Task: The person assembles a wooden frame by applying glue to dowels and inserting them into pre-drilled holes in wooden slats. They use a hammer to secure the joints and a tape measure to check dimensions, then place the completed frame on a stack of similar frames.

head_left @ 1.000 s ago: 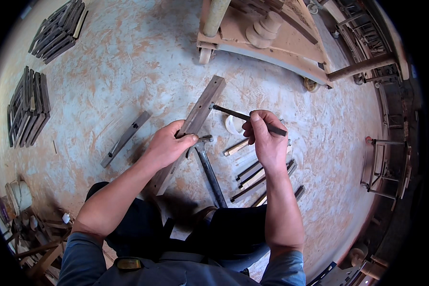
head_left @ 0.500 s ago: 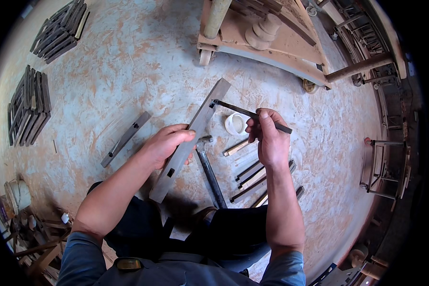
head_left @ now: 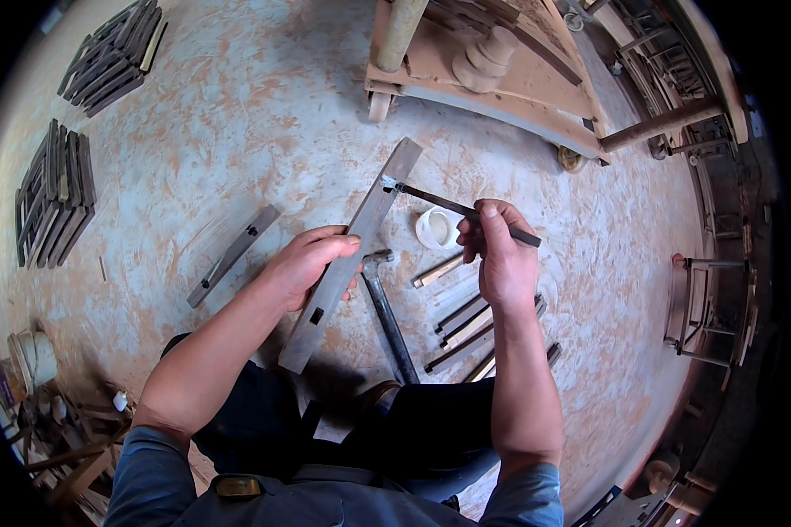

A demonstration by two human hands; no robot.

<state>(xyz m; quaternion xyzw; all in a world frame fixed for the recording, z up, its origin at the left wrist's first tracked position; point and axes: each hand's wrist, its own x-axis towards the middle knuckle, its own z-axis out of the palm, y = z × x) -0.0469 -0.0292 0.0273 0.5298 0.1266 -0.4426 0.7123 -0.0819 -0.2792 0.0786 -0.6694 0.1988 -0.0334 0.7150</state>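
My left hand (head_left: 312, 266) is closed round the middle of a grey-brown wooden rail (head_left: 351, 237), held at a slant above the floor. One dark mortise shows near its lower end and another near its upper end, with whitish paste at the upper one. Between the thumb and fingers of my right hand (head_left: 499, 241) is a thin dark stick (head_left: 439, 202); its tip touches the rail at that upper mortise. Just beyond the right fingers stands a small white cup (head_left: 435, 228) with pale contents. Below the rail a hammer (head_left: 385, 316) rests with its head away from me.
A second mortised rail (head_left: 233, 255) lies on the floor at left. Several short wooden strips (head_left: 461, 329) lie at right, beneath my right forearm. Stacked dark frames (head_left: 57, 198) stand far left. A wheeled wooden cart (head_left: 501, 110) blocks the far side.
The stick's tip has shifted slightly on the rail, and whitish paste now shows more plainly at the upper mortise. The rail has tilted a little; both hands keep their holds.
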